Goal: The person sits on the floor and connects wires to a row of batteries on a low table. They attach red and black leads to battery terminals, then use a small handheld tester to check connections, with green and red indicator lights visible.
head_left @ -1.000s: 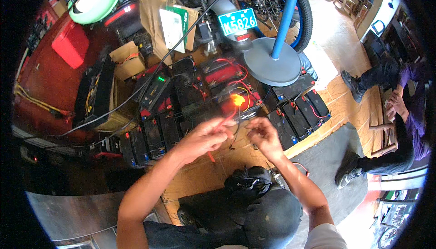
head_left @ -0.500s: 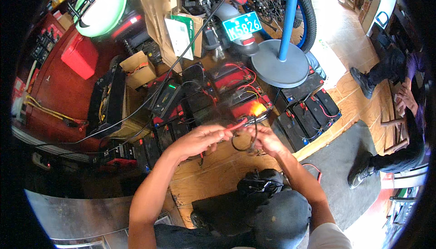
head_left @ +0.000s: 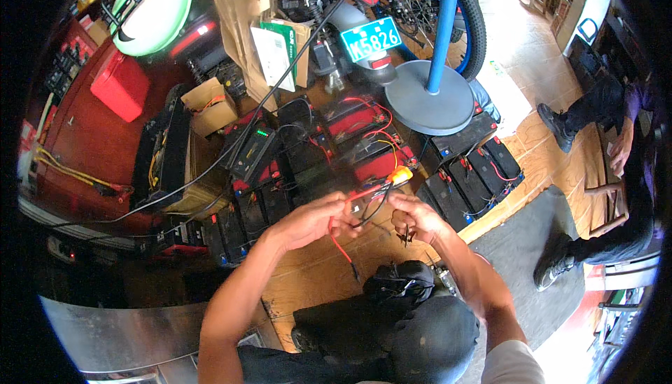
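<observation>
My left hand [head_left: 318,221] is closed around a red wire [head_left: 362,193], and one length of red wire hangs below it to a dark tip. A black wire [head_left: 379,209] curves from a yellow connector [head_left: 400,175] toward my left fingers. That connector is in the air just beyond my right hand [head_left: 418,217]. My right fingers are curled tight, and a small dark piece sticks out below them, too small to name. Past my hands, black-and-red batteries [head_left: 381,165] with red and yellow leads stand on the floor.
More black batteries [head_left: 465,188] stand at the right, beside a round grey base [head_left: 428,100] with a blue pole. A charger-like box [head_left: 253,154] with green lights lies on the left batteries. A seated person's shoe [head_left: 555,268] rests on a dark mat [head_left: 521,272]. Scooters stand behind.
The black loop between my hands has been pulled toward the left hand. A length of red wire now dangles below my left hand. The seated person's hands have shifted.
</observation>
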`<action>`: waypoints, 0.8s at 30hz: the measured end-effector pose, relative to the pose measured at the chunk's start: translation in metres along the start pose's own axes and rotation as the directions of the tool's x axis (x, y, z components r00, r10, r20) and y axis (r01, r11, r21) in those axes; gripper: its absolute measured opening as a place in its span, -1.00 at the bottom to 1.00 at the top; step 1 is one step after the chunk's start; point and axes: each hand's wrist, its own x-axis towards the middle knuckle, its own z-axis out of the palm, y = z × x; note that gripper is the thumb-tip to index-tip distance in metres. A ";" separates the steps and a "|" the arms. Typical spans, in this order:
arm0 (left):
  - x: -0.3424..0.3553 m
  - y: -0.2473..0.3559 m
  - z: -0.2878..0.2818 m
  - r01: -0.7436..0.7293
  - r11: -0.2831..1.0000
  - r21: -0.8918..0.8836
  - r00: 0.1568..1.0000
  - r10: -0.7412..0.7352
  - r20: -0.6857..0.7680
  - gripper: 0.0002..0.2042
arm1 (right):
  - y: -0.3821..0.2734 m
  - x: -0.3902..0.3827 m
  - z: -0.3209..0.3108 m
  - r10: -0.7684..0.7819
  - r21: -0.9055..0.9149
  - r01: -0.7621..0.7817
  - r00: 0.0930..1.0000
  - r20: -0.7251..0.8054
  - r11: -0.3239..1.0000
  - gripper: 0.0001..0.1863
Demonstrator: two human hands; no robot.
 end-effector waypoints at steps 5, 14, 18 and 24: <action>-0.001 0.007 0.000 0.066 0.996 0.067 0.997 -0.068 0.029 -0.77 | -0.008 0.003 0.011 -0.057 -0.118 0.039 0.988 -0.147 0.992 -0.77; 0.003 0.011 0.006 0.141 0.980 0.140 0.990 -0.135 -0.048 -0.79 | 0.012 0.019 -0.027 -0.323 -0.851 0.028 0.932 -0.168 0.524 -0.60; -0.003 0.017 0.002 -0.023 0.998 -0.050 0.997 0.019 -0.077 -0.80 | 0.029 -0.005 -0.033 -0.624 -0.958 -0.070 0.745 -0.234 0.277 -0.53; 0.014 0.020 0.015 -0.056 0.980 -0.189 0.998 0.052 -0.030 -0.79 | 0.037 -0.038 -0.019 0.180 -0.129 -0.213 0.957 -0.228 0.968 -0.32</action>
